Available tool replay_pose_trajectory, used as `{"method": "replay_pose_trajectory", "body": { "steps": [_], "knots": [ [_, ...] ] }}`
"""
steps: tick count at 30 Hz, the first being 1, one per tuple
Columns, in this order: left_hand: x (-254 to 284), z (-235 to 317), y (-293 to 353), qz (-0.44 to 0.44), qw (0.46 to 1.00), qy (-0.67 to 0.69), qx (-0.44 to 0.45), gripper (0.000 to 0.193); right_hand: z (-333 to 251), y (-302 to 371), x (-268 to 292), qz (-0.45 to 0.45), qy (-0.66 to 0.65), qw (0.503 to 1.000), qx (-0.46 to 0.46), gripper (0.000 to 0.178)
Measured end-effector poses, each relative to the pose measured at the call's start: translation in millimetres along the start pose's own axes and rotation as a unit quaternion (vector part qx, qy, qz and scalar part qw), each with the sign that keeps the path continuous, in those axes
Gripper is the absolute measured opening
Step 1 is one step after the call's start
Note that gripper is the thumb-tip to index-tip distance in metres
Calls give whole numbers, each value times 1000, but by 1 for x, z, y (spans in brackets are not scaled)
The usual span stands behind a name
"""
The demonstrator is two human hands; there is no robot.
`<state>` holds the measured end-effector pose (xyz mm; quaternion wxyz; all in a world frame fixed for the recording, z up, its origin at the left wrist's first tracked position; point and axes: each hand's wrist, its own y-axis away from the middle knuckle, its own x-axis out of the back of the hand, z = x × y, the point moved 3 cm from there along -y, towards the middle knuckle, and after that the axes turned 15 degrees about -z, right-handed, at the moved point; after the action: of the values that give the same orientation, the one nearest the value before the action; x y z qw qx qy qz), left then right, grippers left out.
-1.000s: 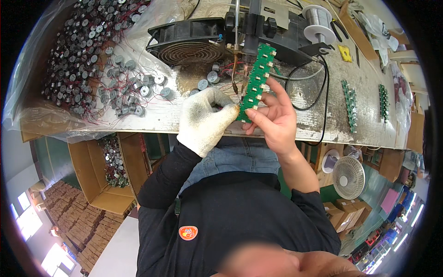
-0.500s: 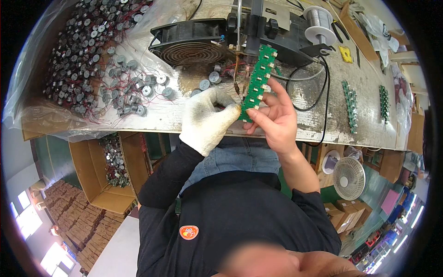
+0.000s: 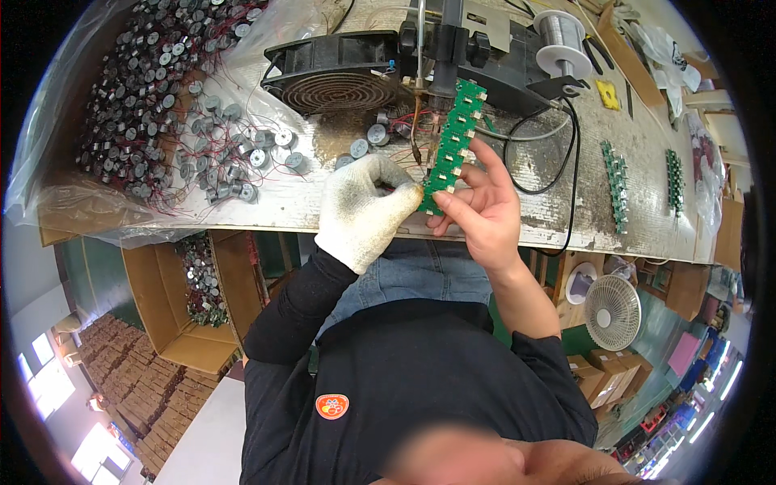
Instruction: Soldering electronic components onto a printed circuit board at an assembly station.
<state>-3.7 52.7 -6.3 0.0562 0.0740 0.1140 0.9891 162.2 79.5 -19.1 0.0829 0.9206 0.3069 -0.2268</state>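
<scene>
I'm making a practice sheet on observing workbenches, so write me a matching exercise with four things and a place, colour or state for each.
Things
1. Left hand
2. Right hand
3. Wire spool
4. White fan

Descriptions
A. silvery, toward the far side of the table
B. bare, holding the green circuit board
C. below the table's near edge in the picture, toward the right
D. gloved in white

Pairs: 1-D, 2-B, 3-A, 4-C

Gloved L hand (image 3: 366,212) pinched thumb-to-forefinger, tips near bare R hand (image 3: 483,212), whose thumb opposes half-curled fingers, w/ black-sleeved L forearm (image 3: 287,305) angled up & inward, bare R forearm (image 3: 525,297) tilted up-L.
</scene>
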Motion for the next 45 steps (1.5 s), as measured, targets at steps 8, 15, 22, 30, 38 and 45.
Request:
{"method": "replay_pose_trajectory", "body": {
  "steps": [8, 15, 22, 30, 38, 45],
  "knots": [
    [-3, -5, 2, 5, 996, 78, 33, 13, -2, 3, -1, 8, 7, 1000, -4, 69],
    [-4, -7, 4, 3, 994, 108, 22, 10, -2, 3, 2, 14, 11, 1000, -19, 69],
    [-3, -9, 0, -8, 993, 121, -4, 11, -1, 2, 1, 11, 2, 1000, -17, 70],
    [-1, -2, -1, -7, 996, 86, -4, 12, -5, -1, -1, 2, 3, 1000, 5, 69],
    [-4, -9, 0, -5, 995, 101, 6, 12, 2, 3, 3, 5, 9, 1000, -7, 69],
    [-3, -11, -1, -6, 994, 103, 20, 14, 0, 2, 1, 9, 10, 1000, -17, 69]
  ]
}}
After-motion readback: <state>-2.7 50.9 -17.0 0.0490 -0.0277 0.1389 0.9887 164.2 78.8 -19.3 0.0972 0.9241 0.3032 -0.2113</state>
